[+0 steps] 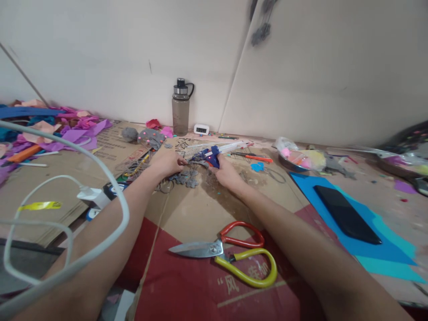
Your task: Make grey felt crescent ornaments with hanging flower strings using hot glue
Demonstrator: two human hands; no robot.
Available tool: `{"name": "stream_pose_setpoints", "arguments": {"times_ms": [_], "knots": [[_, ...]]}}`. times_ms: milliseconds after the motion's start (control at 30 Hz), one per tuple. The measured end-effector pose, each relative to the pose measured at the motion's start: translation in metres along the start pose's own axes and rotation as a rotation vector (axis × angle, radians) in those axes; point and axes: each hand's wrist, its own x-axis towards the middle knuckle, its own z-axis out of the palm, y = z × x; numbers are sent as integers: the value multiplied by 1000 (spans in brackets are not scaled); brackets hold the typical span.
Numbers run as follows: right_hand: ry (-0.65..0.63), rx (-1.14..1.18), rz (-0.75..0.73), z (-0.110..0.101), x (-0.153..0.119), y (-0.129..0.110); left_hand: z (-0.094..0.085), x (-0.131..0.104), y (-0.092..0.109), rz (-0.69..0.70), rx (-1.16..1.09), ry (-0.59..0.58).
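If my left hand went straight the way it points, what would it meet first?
Probably the blue glue gun in your right hand, ahead of your left hand, though depth there is unclear.

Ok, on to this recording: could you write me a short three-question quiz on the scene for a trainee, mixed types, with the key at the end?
1. Open question: what is the person's right hand holding?

2. True or false: the scissors have one red handle and one yellow handle.

3. Multiple choice: what is directly under the black phone-like device?
A) a white towel
B) a blue sheet
C) a metal tray

Key:
1. A blue glue gun.
2. True.
3. B.
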Motion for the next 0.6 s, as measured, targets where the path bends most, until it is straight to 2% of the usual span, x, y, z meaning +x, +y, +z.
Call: {"name": "stream_pose_setpoints", "arguments": {"times_ms": [400, 600], "knots": [[-13, -84, 33, 1, 1, -4, 2, 1, -2, 5, -10, 6], [36, -113, 48, -3, 0, -3, 4, 4, -4, 9, 3, 4]]}}
